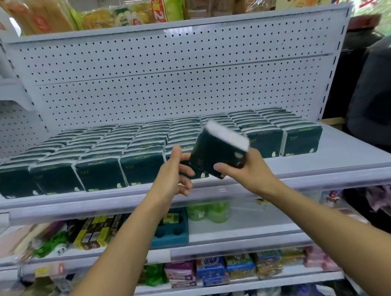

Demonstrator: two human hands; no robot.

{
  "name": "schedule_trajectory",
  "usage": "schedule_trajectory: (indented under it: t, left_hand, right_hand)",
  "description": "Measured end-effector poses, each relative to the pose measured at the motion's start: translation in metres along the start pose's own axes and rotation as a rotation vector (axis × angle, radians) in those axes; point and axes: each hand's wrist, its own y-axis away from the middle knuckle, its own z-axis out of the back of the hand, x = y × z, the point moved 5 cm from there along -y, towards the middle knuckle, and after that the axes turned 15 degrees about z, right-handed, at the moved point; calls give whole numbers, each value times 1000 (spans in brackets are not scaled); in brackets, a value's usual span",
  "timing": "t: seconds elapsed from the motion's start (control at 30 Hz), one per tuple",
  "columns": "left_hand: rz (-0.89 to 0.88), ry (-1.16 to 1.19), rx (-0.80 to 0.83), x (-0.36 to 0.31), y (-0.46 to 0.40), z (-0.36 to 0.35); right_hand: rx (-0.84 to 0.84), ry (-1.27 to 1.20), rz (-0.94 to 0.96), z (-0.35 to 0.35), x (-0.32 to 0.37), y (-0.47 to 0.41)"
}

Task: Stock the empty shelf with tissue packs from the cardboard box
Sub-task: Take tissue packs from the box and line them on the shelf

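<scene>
above the shelf (323, 165), right hand (246, 170) grips tissue pack (214, 153).

White perforated back panel (165, 82) rises behind the shelving unit. Snack bags (119, 15) line the top tier. Below, 2 lower tiers (237, 235) carry mixed packaged goods, including a teal tray (171, 232) and green bottles (207, 210). Lighting is even.

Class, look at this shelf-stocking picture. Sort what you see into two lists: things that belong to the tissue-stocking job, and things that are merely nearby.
Part of the job:
- tissue pack in hand
- right hand gripping it
- left hand, fingers loose beside it
- stocked tissue rows
- shelf

Merely nearby:
- teal tray
- green bottles
- yellow boxes
- bread bags
</scene>
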Motion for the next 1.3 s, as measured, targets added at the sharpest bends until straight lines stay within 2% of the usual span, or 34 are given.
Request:
schedule_trajectory:
  t: [0.1,0.2,0.3,0.4,0.57,0.63,0.77,0.87,0.97,1.03,1.3]
  left_hand:
    - [-30,-91,-34,2,2,0]
    - [-89,-59,29,5,5,-12]
    - [-154,24,10,1,8,-16]
    - [-209,-48,-34,-3,7,-15]
    - [-275,-303,-30,-3,2,-28]
    - [-338,-412,-118,-8,-1,-27]
    - [-561,-829,-470,-24,-9,-6]
    - [-503,-1245,-495,-18,-32,-1]
    - [-472,-1448,-497,-10,-50,2]
    - [-514,-1473,-507,-9,-56,2]
    - [-561,-1413,-471,-9,-62,0]
  right_hand:
    - [-50,-195,-189,-2,-4,5]
    - [-42,-319,-267,-6,-6,12]
    - [-79,-318,-281,-4,-7,17]
    - [-225,-245,-257,19,-12,17]
    - [-70,-71,-217,41,-13,17]
    - [-92,-31,-216,53,-19,18]
    - [-134,95,-256,73,-37,16]
    - [-114,124,-274,69,-52,15]
    - [-64,312,-300,65,-71,10]
    - [-59,416,-340,63,-79,7]
    - [-108,457,-351,44,-83,-2]
